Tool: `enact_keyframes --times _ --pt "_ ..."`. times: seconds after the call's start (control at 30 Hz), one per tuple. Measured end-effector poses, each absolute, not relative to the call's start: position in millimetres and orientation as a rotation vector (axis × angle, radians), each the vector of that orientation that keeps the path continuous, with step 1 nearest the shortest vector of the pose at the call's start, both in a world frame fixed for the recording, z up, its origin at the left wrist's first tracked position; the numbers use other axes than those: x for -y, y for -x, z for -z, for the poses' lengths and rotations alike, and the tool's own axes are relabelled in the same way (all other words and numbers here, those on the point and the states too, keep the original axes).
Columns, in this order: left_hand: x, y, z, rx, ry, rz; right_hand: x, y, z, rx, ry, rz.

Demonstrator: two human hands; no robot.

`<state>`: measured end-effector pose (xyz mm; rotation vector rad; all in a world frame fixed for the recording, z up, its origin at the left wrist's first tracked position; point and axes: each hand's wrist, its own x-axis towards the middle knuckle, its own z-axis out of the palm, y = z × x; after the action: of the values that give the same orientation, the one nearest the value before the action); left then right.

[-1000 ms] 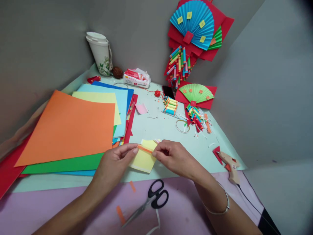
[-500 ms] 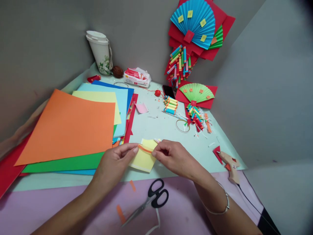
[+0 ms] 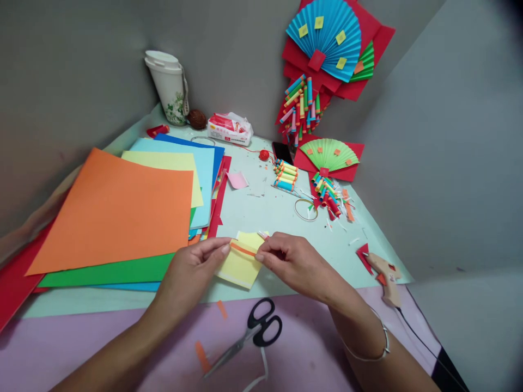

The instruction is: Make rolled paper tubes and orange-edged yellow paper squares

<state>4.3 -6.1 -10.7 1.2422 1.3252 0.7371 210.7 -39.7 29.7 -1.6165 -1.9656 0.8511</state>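
A narrow orange paper strip (image 3: 242,249) is stretched between my two hands, over a yellow paper piece (image 3: 241,269) at the front of the table. My left hand (image 3: 200,267) pinches the strip's left end between thumb and forefinger. At the other end, my right hand (image 3: 286,261) grips it with thumb and fingertips. A small pale stick-like thing pokes out above my right fingers; I cannot make out what it is. Below the hands lie black-handled scissors (image 3: 249,335) and two short orange paper scraps (image 3: 201,356).
Coloured paper sheets, topped by an orange one (image 3: 122,218), lie at left. A glue gun (image 3: 386,277) with its cord rests at right. Farther back are rolled paper tubes (image 3: 286,175), a green paper fan (image 3: 329,155), a tissue pack (image 3: 230,129) and a white cup (image 3: 166,90).
The orange strip looks slightly straighter between my hands, and my right forearm has shifted a little to the right. Otherwise the scene stays the same.
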Motion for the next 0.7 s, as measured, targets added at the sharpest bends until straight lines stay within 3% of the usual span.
enact_keyframes --times 0.7 --pt "6.6 -5.3 7.6 -1.330 -1.287 -0.762 36.0 -209.7 -19.7 1.929 1.617 -0.844"
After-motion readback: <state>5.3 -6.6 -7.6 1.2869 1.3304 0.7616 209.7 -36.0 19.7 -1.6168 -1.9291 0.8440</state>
